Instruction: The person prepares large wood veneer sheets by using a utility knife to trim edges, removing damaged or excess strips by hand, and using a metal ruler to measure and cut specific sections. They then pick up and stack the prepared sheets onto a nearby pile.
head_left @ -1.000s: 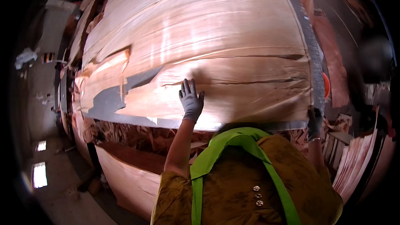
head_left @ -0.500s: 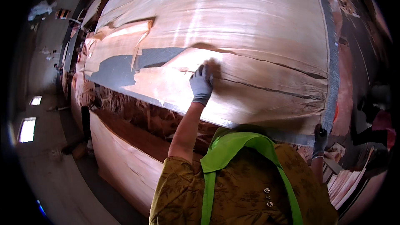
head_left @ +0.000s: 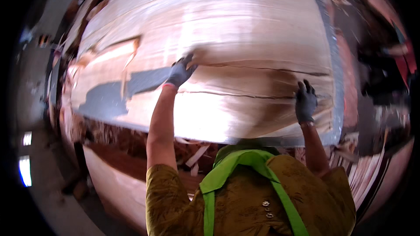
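Observation:
A broad sheet of pale wood veneer (head_left: 245, 30) covers most of the table in front of me. Its near part is split by long dark cracks, and a torn gap bares a grey surface (head_left: 105, 98) at the left. My left hand (head_left: 180, 71), in a grey glove with dark fingertips, touches the veneer by the inner end of that gap, fingers apart. Over the right part of the sheet, near the lower crack, lies my right hand (head_left: 306, 102), gloved alike, its fingers stretched out. Neither hand shows anything held.
A loose, folded veneer strip (head_left: 127, 63) sticks up at the left. Torn scraps (head_left: 107, 133) fill the space below the table's near edge, beside a curved wooden panel (head_left: 116, 175). Stacked veneer (head_left: 365, 177) stands at the lower right. Another person's arm (head_left: 396, 51) shows at the far right.
My right hand has come up from the table's near right corner onto the veneer. My left hand has moved left and slightly away from me. The whole view has shifted.

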Action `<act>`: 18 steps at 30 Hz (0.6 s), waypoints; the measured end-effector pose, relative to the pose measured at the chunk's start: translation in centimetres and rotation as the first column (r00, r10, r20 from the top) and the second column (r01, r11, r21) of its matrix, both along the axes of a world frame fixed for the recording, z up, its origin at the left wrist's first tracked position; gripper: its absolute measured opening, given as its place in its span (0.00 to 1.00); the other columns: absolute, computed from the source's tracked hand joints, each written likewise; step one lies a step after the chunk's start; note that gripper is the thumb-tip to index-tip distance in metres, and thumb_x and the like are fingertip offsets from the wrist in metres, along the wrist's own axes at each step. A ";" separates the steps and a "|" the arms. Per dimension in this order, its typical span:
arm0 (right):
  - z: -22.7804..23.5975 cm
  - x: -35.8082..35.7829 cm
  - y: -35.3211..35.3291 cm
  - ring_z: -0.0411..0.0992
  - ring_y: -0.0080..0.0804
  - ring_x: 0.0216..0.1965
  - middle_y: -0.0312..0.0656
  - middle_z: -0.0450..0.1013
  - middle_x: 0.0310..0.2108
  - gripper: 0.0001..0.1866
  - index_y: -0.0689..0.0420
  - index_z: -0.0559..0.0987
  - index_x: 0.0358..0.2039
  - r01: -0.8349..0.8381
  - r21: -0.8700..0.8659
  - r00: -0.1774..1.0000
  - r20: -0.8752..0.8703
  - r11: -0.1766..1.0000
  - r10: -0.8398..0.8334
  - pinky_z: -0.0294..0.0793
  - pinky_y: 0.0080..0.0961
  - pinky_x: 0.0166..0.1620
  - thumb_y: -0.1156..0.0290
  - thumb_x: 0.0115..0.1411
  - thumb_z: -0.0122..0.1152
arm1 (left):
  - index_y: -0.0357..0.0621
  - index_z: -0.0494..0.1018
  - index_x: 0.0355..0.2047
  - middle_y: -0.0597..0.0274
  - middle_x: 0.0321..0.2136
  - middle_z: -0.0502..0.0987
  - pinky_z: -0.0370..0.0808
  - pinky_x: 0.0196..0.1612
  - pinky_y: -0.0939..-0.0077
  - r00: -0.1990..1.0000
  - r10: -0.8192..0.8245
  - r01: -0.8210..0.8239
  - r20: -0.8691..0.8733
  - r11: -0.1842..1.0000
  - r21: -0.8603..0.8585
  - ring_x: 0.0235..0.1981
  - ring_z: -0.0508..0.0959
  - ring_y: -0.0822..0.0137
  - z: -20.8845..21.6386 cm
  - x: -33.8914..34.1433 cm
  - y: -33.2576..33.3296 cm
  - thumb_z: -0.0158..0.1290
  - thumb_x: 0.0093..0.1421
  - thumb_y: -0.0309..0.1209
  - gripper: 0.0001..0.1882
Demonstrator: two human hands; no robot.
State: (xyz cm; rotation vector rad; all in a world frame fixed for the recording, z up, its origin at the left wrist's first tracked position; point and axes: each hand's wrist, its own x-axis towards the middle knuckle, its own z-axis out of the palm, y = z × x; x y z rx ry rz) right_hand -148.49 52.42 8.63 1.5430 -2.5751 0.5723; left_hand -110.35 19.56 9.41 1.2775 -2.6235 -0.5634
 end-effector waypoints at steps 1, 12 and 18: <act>-1.9 -0.7 0.1 0.65 0.44 0.52 0.39 0.68 0.53 0.23 0.47 0.73 0.50 0.107 0.038 0.991 -0.086 0.994 -0.103 0.64 0.44 0.50 0.64 0.50 0.61 | 0.44 0.68 0.53 0.45 0.44 0.75 0.72 0.48 0.62 1.000 -0.017 0.020 -0.016 0.980 0.200 0.46 0.75 0.50 0.5 -1.7 0.1 0.56 0.54 0.46 0.29; -5.4 -1.2 0.7 0.62 0.42 0.57 0.40 0.65 0.55 0.27 0.47 0.72 0.51 0.177 -0.011 0.974 -0.138 0.984 -0.177 0.60 0.47 0.52 0.64 0.46 0.57 | 0.43 0.76 0.42 0.51 0.38 0.79 0.73 0.44 0.63 0.918 -0.280 0.204 0.281 0.941 0.271 0.37 0.78 0.53 4.8 10.0 -5.2 0.65 0.42 0.39 0.25; -6.4 -1.2 0.6 0.63 0.43 0.56 0.39 0.66 0.56 0.30 0.45 0.69 0.54 0.221 0.043 0.966 -0.147 0.974 -0.213 0.60 0.44 0.54 0.63 0.46 0.58 | 0.38 0.78 0.35 0.51 0.26 0.79 0.74 0.35 0.72 0.896 -0.120 -0.022 0.427 0.950 0.311 0.30 0.79 0.65 8.6 13.1 -8.5 0.64 0.44 0.34 0.18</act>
